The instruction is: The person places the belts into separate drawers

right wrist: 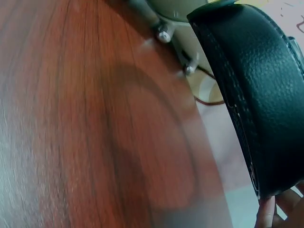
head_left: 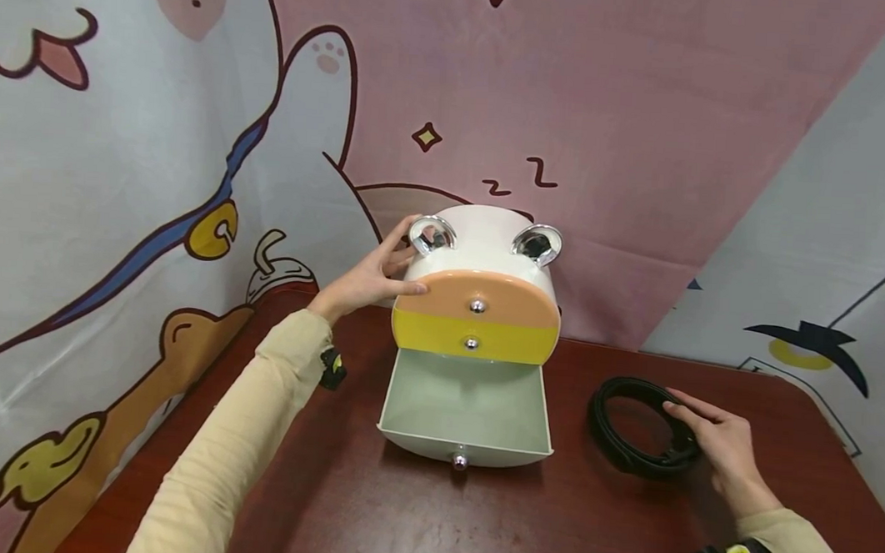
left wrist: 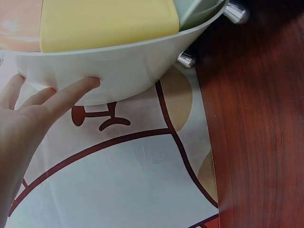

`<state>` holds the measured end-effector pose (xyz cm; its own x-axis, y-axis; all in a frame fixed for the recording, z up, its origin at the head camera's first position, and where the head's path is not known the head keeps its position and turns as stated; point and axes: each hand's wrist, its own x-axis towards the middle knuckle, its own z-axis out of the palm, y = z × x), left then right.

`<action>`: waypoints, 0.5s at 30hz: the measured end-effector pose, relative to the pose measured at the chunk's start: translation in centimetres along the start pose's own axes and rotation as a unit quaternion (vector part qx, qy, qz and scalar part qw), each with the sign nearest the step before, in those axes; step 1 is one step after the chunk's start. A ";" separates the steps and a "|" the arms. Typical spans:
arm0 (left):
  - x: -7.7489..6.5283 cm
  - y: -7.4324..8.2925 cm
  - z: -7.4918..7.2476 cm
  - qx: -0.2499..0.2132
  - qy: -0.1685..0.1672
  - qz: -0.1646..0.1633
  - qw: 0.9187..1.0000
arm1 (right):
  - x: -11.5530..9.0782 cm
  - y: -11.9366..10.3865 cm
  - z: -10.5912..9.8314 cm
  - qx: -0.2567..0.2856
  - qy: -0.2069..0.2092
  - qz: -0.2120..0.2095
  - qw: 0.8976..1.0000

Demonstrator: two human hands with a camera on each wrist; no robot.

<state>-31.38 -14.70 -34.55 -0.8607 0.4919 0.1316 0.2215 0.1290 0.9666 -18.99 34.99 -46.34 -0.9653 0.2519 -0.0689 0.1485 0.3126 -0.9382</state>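
Observation:
A small cabinet (head_left: pixel 481 249) with a rounded white body stands on the table, silver ear-like pieces at its top. Its orange drawer (head_left: pixel 441 297) and yellow drawer (head_left: pixel 428 332) are closed, while the pale green bottom drawer (head_left: pixel 466 403) is pulled out with bare insides. My left hand (head_left: pixel 371 278) rests on the cabinet's left side, fingers extended against the white wall in the left wrist view. To the right, my right hand (head_left: pixel 724 442) pinches a coiled black leather belt (right wrist: pixel 259 95) by its edge. The belt hangs above the tabletop, casting a ring-shaped shadow.
The dark red wooden table (head_left: pixel 369 523) runs under everything. Behind and to the left hangs a cartoon-printed cloth (head_left: pixel 607 151), close to the back of the cabinet. Silver knobs (head_left: pixel 460 461) stick out from the drawer fronts.

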 end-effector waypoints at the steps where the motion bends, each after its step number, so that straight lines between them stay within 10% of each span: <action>1: 0.0 0.0 0.0 -0.001 0.001 0.001 1.000 | -0.1 -0.2 0.1 0.000 -0.002 0.000 1.000; 15: -0.1 0.1 0.0 0.004 0.000 0.003 1.000 | -1.4 -3.3 2.0 0.042 -0.037 -0.009 0.998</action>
<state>-31.24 -14.70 -34.46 -0.8589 0.4933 0.1373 0.2305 0.1330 0.9640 -18.53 31.71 -43.82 -0.9812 0.1783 -0.0739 0.1159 0.2379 -0.9644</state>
